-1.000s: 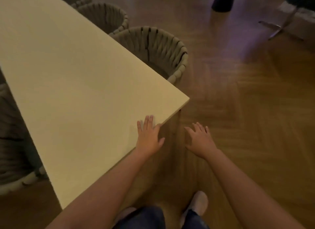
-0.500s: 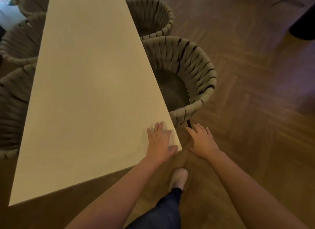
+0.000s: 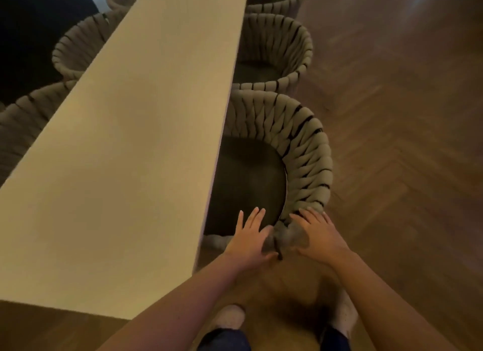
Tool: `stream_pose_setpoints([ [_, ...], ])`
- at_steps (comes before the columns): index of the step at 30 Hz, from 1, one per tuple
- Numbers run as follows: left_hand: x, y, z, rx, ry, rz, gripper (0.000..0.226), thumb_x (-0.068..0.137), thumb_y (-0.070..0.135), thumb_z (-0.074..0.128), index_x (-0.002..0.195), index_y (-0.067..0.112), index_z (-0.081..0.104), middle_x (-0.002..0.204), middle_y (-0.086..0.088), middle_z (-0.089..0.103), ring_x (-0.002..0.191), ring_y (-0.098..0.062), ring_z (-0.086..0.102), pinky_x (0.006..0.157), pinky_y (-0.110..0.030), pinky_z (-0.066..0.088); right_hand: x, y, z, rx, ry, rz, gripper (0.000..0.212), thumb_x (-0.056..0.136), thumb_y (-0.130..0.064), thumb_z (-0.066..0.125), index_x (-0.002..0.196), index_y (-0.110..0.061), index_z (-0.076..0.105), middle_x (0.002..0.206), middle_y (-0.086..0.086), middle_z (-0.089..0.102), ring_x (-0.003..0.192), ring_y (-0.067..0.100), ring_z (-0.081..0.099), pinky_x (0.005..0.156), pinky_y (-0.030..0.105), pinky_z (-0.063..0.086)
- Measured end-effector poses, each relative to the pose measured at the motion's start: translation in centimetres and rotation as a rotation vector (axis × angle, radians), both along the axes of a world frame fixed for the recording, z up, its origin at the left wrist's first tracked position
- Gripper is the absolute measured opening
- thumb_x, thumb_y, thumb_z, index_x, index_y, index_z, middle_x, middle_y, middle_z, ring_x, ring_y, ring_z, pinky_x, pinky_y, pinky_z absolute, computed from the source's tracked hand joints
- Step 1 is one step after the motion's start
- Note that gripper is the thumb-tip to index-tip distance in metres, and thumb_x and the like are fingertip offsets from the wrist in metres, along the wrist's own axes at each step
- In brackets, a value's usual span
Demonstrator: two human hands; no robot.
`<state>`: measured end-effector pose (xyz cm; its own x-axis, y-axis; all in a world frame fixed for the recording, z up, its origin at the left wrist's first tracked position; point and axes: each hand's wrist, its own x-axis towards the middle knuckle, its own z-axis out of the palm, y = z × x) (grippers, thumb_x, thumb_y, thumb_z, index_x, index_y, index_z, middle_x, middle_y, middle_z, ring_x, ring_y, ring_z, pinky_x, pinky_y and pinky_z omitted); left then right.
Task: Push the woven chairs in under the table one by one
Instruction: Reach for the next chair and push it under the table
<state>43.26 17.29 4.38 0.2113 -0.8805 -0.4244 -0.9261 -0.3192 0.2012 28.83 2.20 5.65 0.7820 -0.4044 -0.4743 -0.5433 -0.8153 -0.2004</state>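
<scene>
Woven chair (image 3: 305,152) stands directly ahead of both hands, its seat partly under the table (image 3: 130,154) to their left. The left hand (image 3: 249,235), fingers straight, lies at the chair's near rim end. The right hand (image 3: 320,233) rests spread and flat on that rim, just beside it. More chairs (image 3: 287,50) line up beyond.

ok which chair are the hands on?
The nearest chair, at the table end: right hand rests on its woven rim, left hand over its seat. Chairs beyond are untouched.
</scene>
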Motion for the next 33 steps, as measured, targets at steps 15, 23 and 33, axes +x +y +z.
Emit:
stream_pose_setpoints([
  [15, -11.6, -14.7, -2.0, 0.144, 0.169, 0.847, 0.088, 0.084, 0.066, 0.054, 0.153, 0.023, 0.020, 0.158, -0.002, 0.024, 0.148, -0.024, 0.012, 0.117, -0.056, -0.006, 0.8, -23.1, -1.1, -0.072, 0.033, 0.714, 0.085, 0.091, -0.036, 0.061, 0.155, -0.027, 0.006, 0.163, 0.001, 0.002, 0.150, 0.022, -0.004, 0.121, 0.046, 0.000],
  [23, -10.2, -22.5, -3.0, 0.068, 0.279, 0.963, 0.096, 0.086, 0.051, 0.064, 0.155, 0.023, 0.004, 0.162, -0.008, 0.001, 0.148, -0.028, 0.013, 0.119, -0.049, 0.016, 7.8, -27.9, -2.1, -0.189, 0.092, 0.985, 0.060, 0.095, -0.015, 0.047, 0.150, -0.030, 0.029, 0.157, 0.000, 0.025, 0.147, 0.024, 0.013, 0.121, 0.050, 0.004],
  [33, -8.3, -28.4, -4.1, 0.226, 0.261, 1.242, 0.054, 0.083, 0.057, 0.061, 0.119, 0.017, 0.054, 0.116, -0.005, 0.059, 0.109, -0.026, 0.056, 0.101, -0.049, 0.040, 18.6, -34.1, -2.3, -0.424, 0.259, 1.391, 0.052, 0.097, -0.024, 0.047, 0.147, -0.028, 0.034, 0.146, 0.000, 0.044, 0.138, 0.021, 0.035, 0.119, 0.048, 0.009],
])
